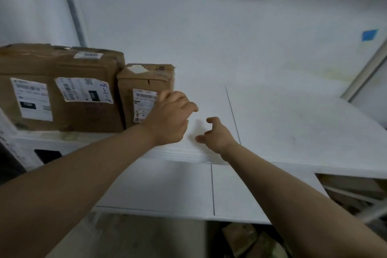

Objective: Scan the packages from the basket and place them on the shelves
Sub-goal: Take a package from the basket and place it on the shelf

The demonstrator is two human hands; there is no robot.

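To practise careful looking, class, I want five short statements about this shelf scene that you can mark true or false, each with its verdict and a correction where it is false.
1. A larger package and a smaller package stand on the white shelf. True.
2. The smaller package stands left of the larger package. False: it stands to its right.
3. The right hand holds a package. False: it holds nothing and is over bare shelf.
4. A blue patch is on the wall at the right. True.
5. The larger package has no labels. False: white labels are on its front.
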